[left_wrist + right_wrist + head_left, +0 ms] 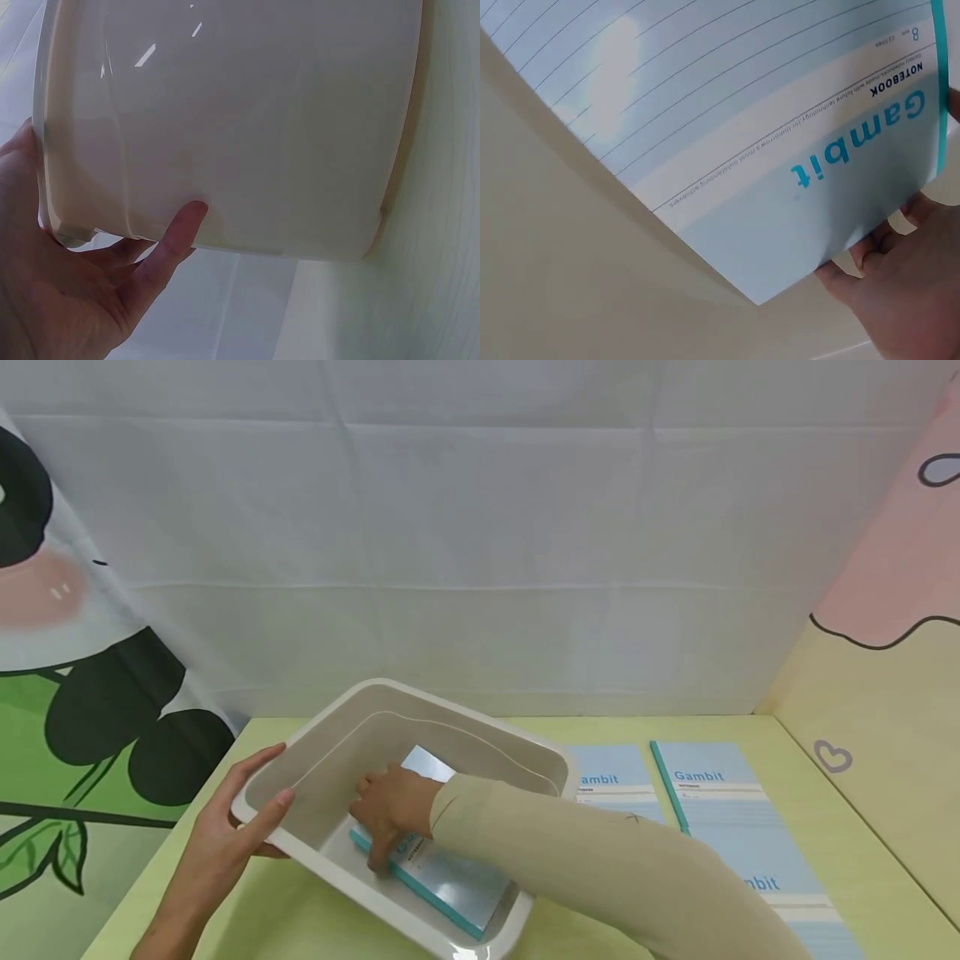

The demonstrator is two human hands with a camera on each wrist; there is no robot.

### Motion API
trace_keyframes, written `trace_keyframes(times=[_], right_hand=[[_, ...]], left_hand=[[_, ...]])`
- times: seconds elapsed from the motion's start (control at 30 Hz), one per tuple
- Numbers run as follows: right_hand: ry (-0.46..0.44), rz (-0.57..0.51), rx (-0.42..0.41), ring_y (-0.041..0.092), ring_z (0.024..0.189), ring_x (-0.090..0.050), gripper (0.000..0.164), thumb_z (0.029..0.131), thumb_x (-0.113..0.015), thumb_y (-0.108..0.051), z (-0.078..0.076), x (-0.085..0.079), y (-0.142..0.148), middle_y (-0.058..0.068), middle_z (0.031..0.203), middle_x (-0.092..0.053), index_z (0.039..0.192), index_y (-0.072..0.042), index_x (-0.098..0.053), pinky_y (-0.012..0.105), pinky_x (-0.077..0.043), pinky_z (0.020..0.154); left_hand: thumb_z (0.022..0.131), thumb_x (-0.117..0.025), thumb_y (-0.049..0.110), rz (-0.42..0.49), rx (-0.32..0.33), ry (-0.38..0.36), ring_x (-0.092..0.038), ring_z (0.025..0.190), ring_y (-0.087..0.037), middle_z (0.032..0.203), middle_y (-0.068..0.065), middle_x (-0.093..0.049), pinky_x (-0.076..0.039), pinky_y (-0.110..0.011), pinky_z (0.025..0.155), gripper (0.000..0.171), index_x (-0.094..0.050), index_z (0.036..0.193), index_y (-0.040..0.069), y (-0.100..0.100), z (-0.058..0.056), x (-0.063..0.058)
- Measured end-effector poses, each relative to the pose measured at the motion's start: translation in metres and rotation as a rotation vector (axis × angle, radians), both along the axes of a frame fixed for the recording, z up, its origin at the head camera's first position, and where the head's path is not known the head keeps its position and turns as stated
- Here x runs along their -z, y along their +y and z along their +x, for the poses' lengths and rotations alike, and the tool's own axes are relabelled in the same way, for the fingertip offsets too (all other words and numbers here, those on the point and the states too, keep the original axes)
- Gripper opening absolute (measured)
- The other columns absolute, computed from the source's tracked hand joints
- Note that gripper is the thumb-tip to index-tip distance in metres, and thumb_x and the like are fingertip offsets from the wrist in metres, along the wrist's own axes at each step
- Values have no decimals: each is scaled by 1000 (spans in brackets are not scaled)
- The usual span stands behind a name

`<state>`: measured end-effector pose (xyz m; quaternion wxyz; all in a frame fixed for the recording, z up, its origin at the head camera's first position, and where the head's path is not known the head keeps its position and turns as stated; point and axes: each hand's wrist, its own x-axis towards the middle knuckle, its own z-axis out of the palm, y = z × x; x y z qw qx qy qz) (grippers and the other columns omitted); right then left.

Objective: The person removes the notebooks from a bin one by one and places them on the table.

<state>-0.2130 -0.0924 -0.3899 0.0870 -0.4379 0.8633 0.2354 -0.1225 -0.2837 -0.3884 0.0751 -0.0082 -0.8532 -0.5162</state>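
Observation:
My left hand (pixel 217 843) grips the left corner of an off-white plastic bin (pixel 341 878). In the left wrist view the thumb lies along the bin's outer wall (pixel 262 135), with fingers behind the edge. Reaching into the bin, my right hand (pixel 392 806) holds a pale blue Gambit notebook (pixel 457 881) with a teal spine. The right wrist view shows the fingers at the top edge of the notebook (pixel 780 135) and a digit by its spine. Whether the notebook touches the bin's floor cannot be told.
Right of the bin, more Gambit notebooks (pixel 716 810) lie on the pale yellow-green table (pixel 600 727), some partly hidden by my right sleeve (pixel 600 860). A white sheet (pixel 480 552) hangs behind; printed panels (pixel 870 718) flank the table.

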Motion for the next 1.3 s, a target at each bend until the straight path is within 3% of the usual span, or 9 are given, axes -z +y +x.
trace_keyframes(times=[0.13, 0.27, 0.43, 0.7, 0.97, 1.13, 1.3], right_hand=[[140, -5, -67, 2, 126, -53, 65, 89, -49, -83, 1, -3, 0, -18, 137, -57, 141, -45, -54, 26, -44, 101], [229, -13, -108, 3, 124, -56, 69, 90, -37, -86, 2, -6, -1, -18, 135, -60, 144, -45, -48, 29, -41, 102], [256, -45, -82, 4, 122, -58, 70, 91, -34, -86, -2, -11, -2, -16, 132, -62, 147, -43, -44, 30, -42, 101], [344, -146, -46, 8, 104, -64, 60, 95, -31, -79, -13, -27, -5, -10, 114, -67, 134, -38, -52, 31, -49, 88], [355, -250, 34, 11, 116, -61, 57, 97, -31, -70, -20, -49, 3, -8, 121, -64, 138, -36, -50, 34, -45, 100], [350, -352, 106, 15, 124, -57, 60, 100, -31, -65, -28, -70, 11, -4, 131, -62, 149, -35, -46, 35, -42, 105], [305, -428, 157, 17, 113, -56, 55, 99, -33, -62, -32, -83, 18, -3, 126, -60, 141, -30, -49, 37, -40, 102]], left_hand=[[107, -60, 24, -4, 2, 8, -67, 93, -9, 127, 12, -50, -65, -39, 62, 63, -32, 162, 32, 0, 1, -2], [107, -59, 24, -4, 2, 5, -67, 93, -10, 127, 12, -49, -65, -39, 63, 62, -32, 162, 32, 0, 1, -4], [107, -58, 23, 2, 6, 12, -67, 93, -9, 128, 11, -49, -65, -39, 63, 62, -32, 162, 32, -1, 1, -2], [108, -56, 23, 2, 15, 6, -67, 93, -8, 127, 11, -49, -65, -39, 63, 61, -31, 163, 33, -3, 1, -1], [108, -56, 20, 6, 22, 19, -68, 91, -10, 123, 11, -51, -64, -40, 62, 61, -32, 163, 31, -2, 2, -2], [107, -57, 16, 27, 43, 42, -69, 90, -12, 123, 8, -52, -64, -40, 61, 61, -33, 162, 28, -1, 1, -4], [107, -57, 18, 27, 35, 33, -70, 89, -13, 122, 9, -52, -64, -41, 61, 60, -34, 162, 29, -1, 2, -3]])
